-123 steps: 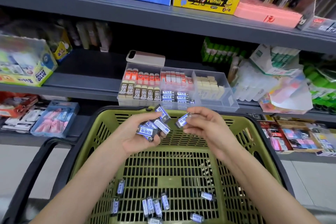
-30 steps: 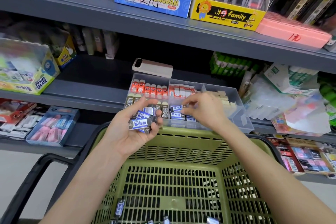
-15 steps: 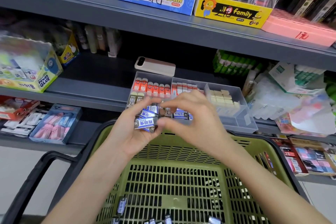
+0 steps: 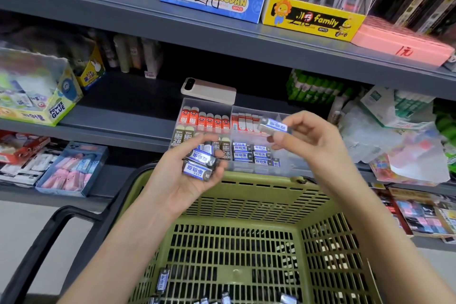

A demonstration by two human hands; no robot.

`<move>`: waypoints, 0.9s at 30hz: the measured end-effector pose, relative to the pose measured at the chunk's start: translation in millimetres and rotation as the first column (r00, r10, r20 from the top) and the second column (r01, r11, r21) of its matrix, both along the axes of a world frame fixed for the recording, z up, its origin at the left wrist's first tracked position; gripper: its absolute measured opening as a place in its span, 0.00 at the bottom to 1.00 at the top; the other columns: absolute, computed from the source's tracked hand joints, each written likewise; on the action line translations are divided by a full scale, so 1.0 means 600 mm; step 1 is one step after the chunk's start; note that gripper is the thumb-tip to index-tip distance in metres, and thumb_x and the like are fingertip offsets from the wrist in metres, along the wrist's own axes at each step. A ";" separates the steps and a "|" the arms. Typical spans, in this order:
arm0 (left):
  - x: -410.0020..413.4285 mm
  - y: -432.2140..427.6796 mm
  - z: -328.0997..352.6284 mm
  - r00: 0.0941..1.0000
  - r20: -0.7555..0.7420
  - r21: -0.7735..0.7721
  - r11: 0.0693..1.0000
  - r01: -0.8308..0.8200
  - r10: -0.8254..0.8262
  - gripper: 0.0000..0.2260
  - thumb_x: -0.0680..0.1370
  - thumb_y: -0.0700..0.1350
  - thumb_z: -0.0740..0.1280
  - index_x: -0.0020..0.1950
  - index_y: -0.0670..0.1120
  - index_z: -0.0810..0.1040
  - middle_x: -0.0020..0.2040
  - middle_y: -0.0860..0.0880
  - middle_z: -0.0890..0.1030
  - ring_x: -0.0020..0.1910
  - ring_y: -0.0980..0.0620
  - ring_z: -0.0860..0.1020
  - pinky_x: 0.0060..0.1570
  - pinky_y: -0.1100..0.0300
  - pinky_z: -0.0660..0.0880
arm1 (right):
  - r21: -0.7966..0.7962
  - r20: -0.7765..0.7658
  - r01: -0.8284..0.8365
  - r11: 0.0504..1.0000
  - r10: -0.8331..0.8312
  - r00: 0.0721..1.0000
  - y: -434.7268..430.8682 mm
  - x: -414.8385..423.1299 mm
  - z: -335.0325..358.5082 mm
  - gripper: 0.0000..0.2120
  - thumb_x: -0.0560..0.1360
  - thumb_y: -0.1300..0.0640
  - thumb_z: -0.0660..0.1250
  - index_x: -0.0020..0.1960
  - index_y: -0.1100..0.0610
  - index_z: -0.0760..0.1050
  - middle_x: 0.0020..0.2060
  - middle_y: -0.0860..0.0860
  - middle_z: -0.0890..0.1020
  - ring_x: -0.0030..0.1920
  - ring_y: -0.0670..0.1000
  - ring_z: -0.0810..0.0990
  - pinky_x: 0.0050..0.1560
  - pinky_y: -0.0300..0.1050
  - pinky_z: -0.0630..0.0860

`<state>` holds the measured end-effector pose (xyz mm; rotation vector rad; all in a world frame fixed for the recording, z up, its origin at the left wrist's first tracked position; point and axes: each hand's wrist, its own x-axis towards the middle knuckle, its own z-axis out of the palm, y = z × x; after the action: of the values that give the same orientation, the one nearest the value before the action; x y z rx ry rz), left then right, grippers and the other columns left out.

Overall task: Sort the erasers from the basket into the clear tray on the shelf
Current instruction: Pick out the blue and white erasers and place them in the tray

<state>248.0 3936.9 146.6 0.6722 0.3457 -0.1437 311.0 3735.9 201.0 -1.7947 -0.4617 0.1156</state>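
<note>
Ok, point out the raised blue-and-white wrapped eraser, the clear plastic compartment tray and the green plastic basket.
Raised blue-and-white wrapped eraser [image 4: 274, 126], head view, middle of its printed sleeve.
Clear plastic compartment tray [image 4: 209, 107], head view, back wall of left compartment.
Green plastic basket [image 4: 259, 179], head view, far rim.

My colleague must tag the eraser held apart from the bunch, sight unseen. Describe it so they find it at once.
Above the far rim of the green plastic basket, the right hand is raised in front of the clear compartmented tray. Its fingers pinch one blue-and-white wrapped eraser. Unlike the bunch of erasers the left hand grips, it is alone.
</note>
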 end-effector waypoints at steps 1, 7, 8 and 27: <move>0.000 0.001 0.000 1.000 0.001 0.009 1.000 0.002 -0.002 0.12 0.68 0.45 0.70 0.48 0.40 0.82 0.37 0.41 0.79 0.34 0.45 0.79 0.28 0.60 0.77 | -0.008 -0.035 0.016 1.000 -0.016 0.999 -0.009 0.010 0.001 0.07 0.68 0.60 0.72 0.43 0.59 0.75 0.39 0.59 0.83 0.39 0.56 0.82 0.45 0.45 0.79; 0.000 -0.001 0.000 1.000 0.002 0.020 1.000 0.003 -0.003 0.12 0.69 0.42 0.68 0.50 0.39 0.82 0.37 0.41 0.79 0.32 0.45 0.79 0.27 0.60 0.76 | -0.313 -0.068 0.029 0.949 -0.052 0.996 -0.002 0.052 -0.036 0.08 0.68 0.60 0.75 0.35 0.56 0.76 0.31 0.57 0.81 0.29 0.51 0.76 0.33 0.45 0.74; 0.000 -0.001 0.000 1.000 0.001 0.017 1.000 0.004 -0.004 0.11 0.70 0.42 0.68 0.50 0.39 0.81 0.37 0.41 0.79 0.32 0.45 0.79 0.28 0.60 0.76 | -0.399 -0.028 0.033 0.916 -0.049 0.998 0.007 0.054 -0.043 0.09 0.69 0.58 0.75 0.34 0.54 0.76 0.33 0.58 0.82 0.31 0.52 0.78 0.36 0.48 0.74; 0.001 0.006 0.001 1.000 0.002 -0.012 1.000 0.015 -0.015 0.10 0.69 0.42 0.68 0.47 0.39 0.82 0.37 0.40 0.78 0.33 0.45 0.78 0.25 0.60 0.75 | -0.822 0.398 0.240 0.517 0.220 0.891 0.071 0.086 -0.086 0.15 0.74 0.62 0.67 0.60 0.57 0.78 0.51 0.54 0.74 0.51 0.56 0.76 0.62 0.52 0.68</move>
<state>248.9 3940.4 147.3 0.6631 0.3381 -0.1592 362.4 3778.4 149.5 -2.8681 -0.8334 -0.1347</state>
